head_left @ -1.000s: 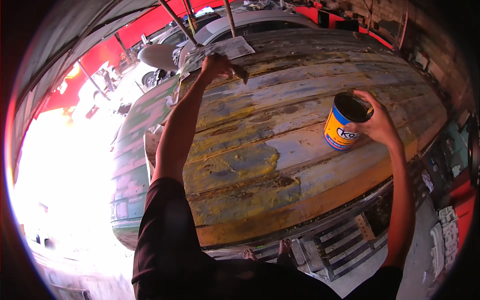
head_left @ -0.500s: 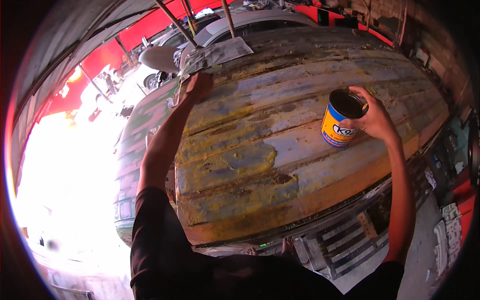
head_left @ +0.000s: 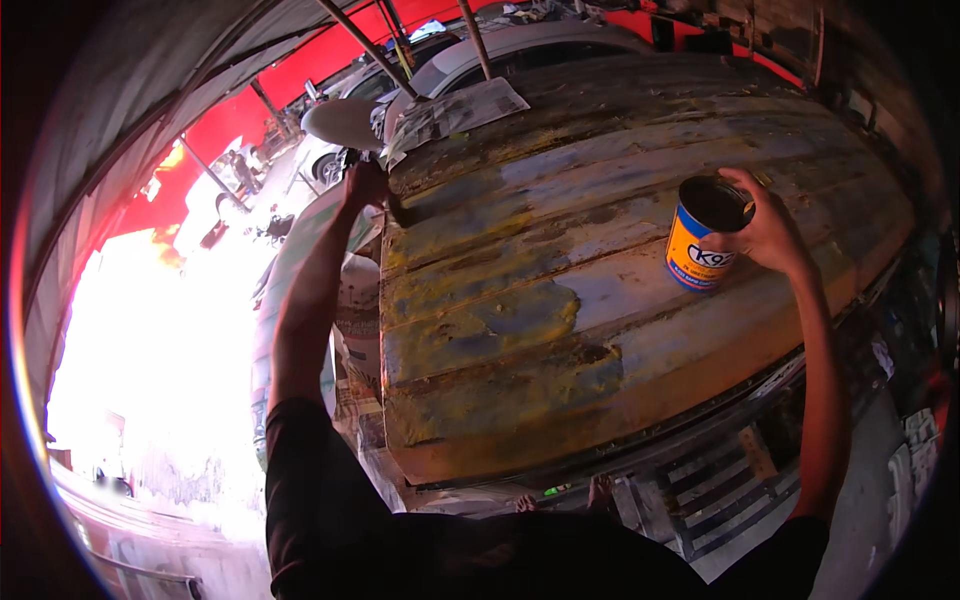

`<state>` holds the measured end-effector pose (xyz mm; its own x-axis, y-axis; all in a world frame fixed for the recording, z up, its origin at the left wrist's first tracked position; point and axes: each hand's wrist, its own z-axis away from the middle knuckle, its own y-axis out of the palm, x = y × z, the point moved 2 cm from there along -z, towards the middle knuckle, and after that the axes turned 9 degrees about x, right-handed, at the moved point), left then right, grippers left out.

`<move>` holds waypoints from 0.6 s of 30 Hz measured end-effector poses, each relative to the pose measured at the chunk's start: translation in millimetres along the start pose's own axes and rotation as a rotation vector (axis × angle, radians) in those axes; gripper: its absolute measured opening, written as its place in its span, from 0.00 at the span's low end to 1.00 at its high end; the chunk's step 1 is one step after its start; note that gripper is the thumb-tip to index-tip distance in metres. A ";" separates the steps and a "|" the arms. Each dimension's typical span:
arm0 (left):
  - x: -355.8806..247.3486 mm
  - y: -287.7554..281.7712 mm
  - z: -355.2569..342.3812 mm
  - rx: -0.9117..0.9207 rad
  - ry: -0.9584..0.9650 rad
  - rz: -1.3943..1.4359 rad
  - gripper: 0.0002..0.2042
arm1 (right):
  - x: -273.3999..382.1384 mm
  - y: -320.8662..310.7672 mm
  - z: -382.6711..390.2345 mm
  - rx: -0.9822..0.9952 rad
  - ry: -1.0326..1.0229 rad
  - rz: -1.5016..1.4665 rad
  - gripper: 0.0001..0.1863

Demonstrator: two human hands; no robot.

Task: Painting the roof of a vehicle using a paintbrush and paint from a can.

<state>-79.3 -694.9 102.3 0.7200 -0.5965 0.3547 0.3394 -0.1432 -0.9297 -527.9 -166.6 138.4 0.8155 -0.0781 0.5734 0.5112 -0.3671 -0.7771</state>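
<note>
My right hand (head_left: 762,235) grips an open blue-and-yellow can (head_left: 688,240) near its rim, on or just over the right part of a long planked surface (head_left: 520,360) patched with yellow, grey and rust. My left hand (head_left: 362,188) is closed at that surface's far left edge, on what looks like a small flat scraper (head_left: 398,210), dark and hard to make out. Beside it, sheets of printed paper (head_left: 455,112) lie on the top. Below the left forearm's side, a pale sack (head_left: 358,335) shows in the gap next to the planks.
Parked cars (head_left: 545,45) and slanted poles (head_left: 475,40) stand beyond. A pink-and-green panel (head_left: 278,310) lies left, near a glaring opening. A slatted pallet (head_left: 715,510) and my bare feet (head_left: 600,490) are below. A dark wall with clutter runs along the right.
My left hand has moved leftward and down from beside the paper to the left edge. My right hand still grips the can. The whole view has shifted slightly and darkened.
</note>
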 end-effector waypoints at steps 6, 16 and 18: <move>-57.1 -4.5 23.6 -0.570 0.215 -0.217 0.05 | -2.8 -2.5 5.9 -0.002 0.059 0.000 0.53; -155.2 -72.0 37.9 -0.171 0.320 1.268 0.11 | -16.6 0.2 4.3 0.050 0.039 -0.063 0.51; -170.0 -71.1 57.9 -0.197 0.258 1.545 0.11 | -23.0 -1.1 7.2 0.051 0.047 -0.075 0.51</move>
<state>-190.7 -537.6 113.8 0.1572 -0.3683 -0.9163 -0.6911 0.6218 -0.3684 -545.3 -157.7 124.2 0.7616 -0.0963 0.6409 0.5844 -0.3256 -0.7433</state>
